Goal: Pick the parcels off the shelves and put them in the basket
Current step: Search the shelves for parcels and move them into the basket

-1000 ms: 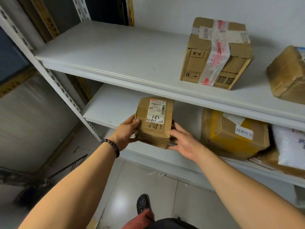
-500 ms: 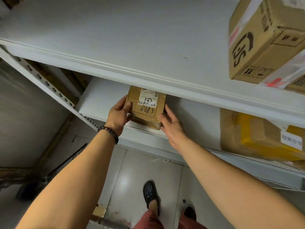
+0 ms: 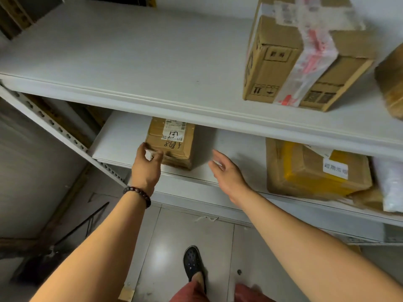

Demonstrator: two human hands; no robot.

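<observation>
A small brown cardboard parcel (image 3: 174,144) with a white label and "868" handwritten on it rests on the lower shelf (image 3: 122,136), partly under the upper shelf's edge. My left hand (image 3: 146,168), with a bead bracelet on the wrist, hovers at the parcel's front left corner with curled fingers that hold nothing. My right hand (image 3: 226,173) is open with spread fingers, a short way to the right of the parcel and not touching it. No basket is in view.
The upper shelf (image 3: 130,62) carries a tall taped cardboard box (image 3: 283,62) and a brown parcel (image 3: 392,83) at the right edge. The lower shelf also holds a yellow-taped parcel (image 3: 305,171) and a white bag (image 3: 390,186). A perforated shelf post (image 3: 54,127) slants at left. My shoe (image 3: 193,262) is on the tiled floor.
Both hands held the small parcel and moved it onto the lower shelf. Now both have let go; the right hand has pulled away to the right.
</observation>
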